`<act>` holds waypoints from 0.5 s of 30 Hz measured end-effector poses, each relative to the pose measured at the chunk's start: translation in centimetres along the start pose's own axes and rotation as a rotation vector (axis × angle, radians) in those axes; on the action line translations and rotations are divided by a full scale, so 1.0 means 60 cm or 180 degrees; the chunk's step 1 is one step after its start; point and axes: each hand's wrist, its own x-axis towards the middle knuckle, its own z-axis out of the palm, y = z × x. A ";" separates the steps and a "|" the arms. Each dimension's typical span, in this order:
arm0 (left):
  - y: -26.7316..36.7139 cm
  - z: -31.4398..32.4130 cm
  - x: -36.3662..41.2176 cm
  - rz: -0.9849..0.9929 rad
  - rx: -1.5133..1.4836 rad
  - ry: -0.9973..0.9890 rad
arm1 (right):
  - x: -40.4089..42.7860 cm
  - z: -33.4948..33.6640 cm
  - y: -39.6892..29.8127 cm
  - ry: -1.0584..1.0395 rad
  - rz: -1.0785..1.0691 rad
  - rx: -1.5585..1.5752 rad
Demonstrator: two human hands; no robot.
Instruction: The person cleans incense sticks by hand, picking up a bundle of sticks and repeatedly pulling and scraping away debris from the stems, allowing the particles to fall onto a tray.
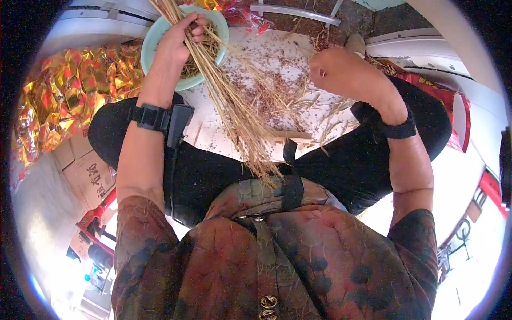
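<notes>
A bundle of dry straw stalks is gripped in my left hand; its frayed heads hang down across my lap. Just behind that hand sits a pale green plastic basin with short cut stalk pieces in it. At the right, over the far edge of the white floor, my right hand is curled with its back towards me, and its fingertips are hidden, so what it may hold cannot be seen. Loose straw and reddish-brown chaff lie scattered between my knees.
Crinkled gold and red foil wrapping covers the left side. A cardboard box and a red metal tool or machine stand lower left. A metal frame bar crosses the top. A red printed bag lies beyond my right knee.
</notes>
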 end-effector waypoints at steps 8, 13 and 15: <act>-0.003 0.023 -0.004 -0.0032 0.0137 0.0214 | 0.028 0.007 -0.048 0.1060 -0.0124 0.0996; -0.005 0.009 -0.002 -0.0008 0.0005 -0.0138 | 0.045 0.019 -0.089 0.1373 -0.0760 0.1218; -0.005 0.009 -0.001 -0.0030 -0.0014 -0.0122 | 0.046 0.023 -0.092 0.1463 -0.0700 0.0838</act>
